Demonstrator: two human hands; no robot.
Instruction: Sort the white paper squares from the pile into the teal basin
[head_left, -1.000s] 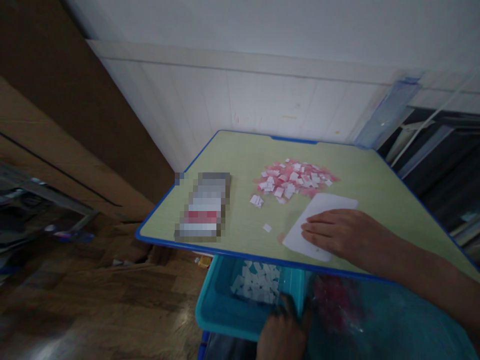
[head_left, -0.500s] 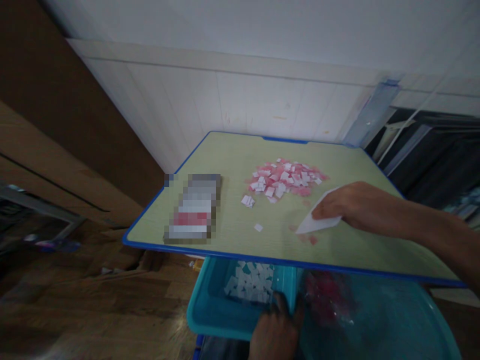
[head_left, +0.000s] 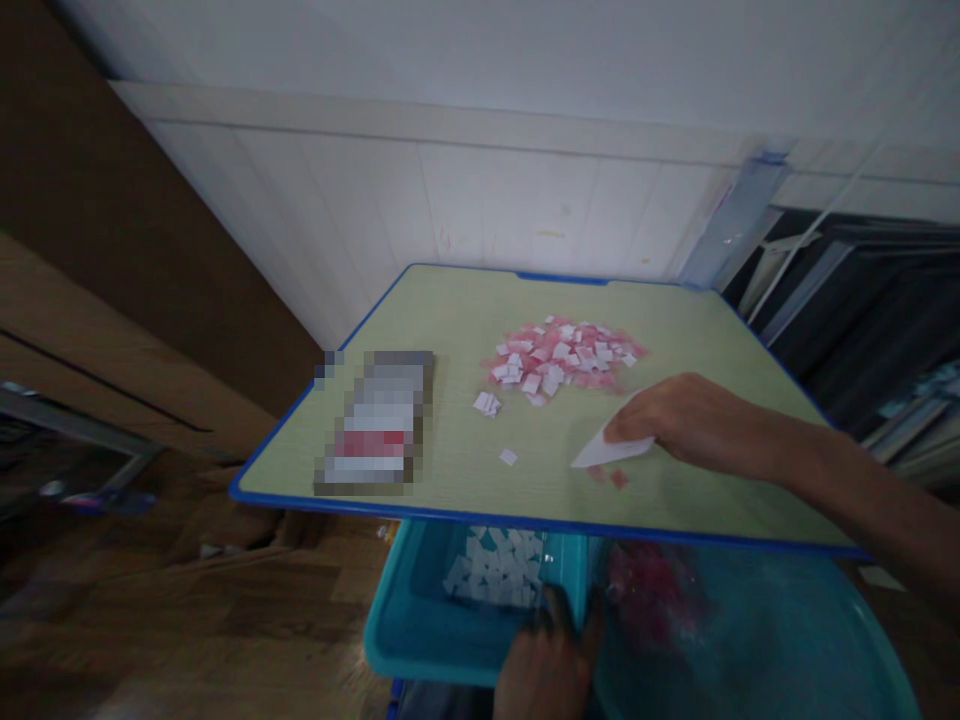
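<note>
My right hand (head_left: 667, 415) is closed around a thin, flat white piece (head_left: 611, 448) that looks like paper or card, its pointed corner aimed left and low over the tabletop (head_left: 435, 320). Close to that corner lie a few pink bits (head_left: 616, 480). Beyond it spreads a pile of small white squares and pink pieces (head_left: 562, 355). A small stack of white squares (head_left: 487, 404) and one single square (head_left: 508, 457) lie to the left. Below the table's front edge, my left hand (head_left: 544, 665) straddles the rim of a teal tray (head_left: 435, 655), fingers inside it, partly in shadow.
White squares (head_left: 499, 570) lie in the tray. Right of it, a larger teal basin (head_left: 795, 630) holds a clear bag with something red (head_left: 649, 590). A pixelated flat object (head_left: 379, 420) lies on the table's left. The wall (head_left: 480, 200) stands behind; dark flat items (head_left: 862, 280) lean at right.
My right hand has slid slightly left with the white piece, its corner passing over some pink bits. The whole view has shifted a little. My left hand keeps its place at the tray.
</note>
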